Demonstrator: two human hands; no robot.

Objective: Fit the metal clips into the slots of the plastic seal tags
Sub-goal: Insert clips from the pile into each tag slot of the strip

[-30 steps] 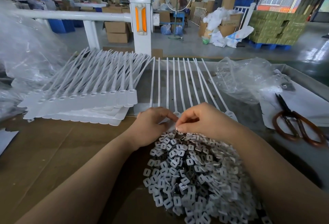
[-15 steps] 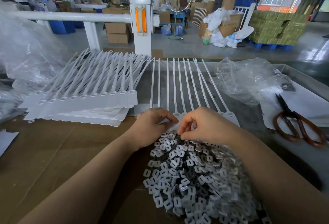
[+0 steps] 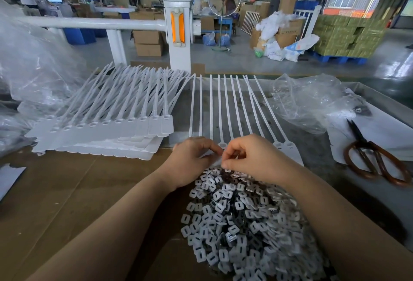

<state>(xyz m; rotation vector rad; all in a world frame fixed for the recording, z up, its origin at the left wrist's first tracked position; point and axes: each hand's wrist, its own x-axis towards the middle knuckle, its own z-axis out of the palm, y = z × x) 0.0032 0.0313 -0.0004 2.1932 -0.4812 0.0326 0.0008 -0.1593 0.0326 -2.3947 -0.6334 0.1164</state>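
Head view: my left hand (image 3: pixel 191 159) curls on the heads of the row of tags (image 3: pixel 225 110), fingertips pinching one tag. My right hand (image 3: pixel 250 157) is curled at the far edge of the clips (image 3: pixel 241 220) heap; whether it pinches a clip, I cannot tell. Scissors (image 3: pixel 377 162) lie right, stacked tags (image 3: pixel 107 128) left.

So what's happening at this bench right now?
A person is assembling seal tags. Both hands work at the near end of a row of white tags laid side by side: the left hand rests on the tag heads, the right hand pinches at the top of a metal clip pile. Stacked tags lie left, scissors right.
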